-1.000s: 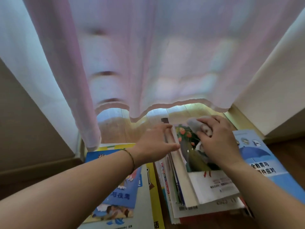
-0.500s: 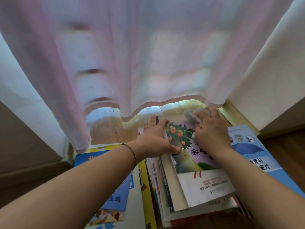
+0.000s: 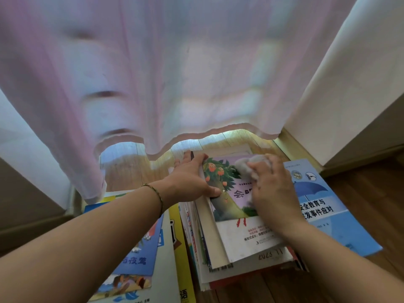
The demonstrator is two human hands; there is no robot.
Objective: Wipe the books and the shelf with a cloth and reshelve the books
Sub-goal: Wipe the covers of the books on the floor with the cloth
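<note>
Grey cloth is gripped by the right hand on the tree-cover book; the left hand, fingers straight, steadies the stack's left edge. Pink curtain hangs just beyond.

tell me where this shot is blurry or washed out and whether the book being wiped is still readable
Head view: the backlit curtain is soft, smeared and washed out; its edges bow with wide-angle distortion. The tree-cover book is sharp enough to read large characters, small print is not. The right hand presses the cloth on it; the left hand steadies its edge.
</note>
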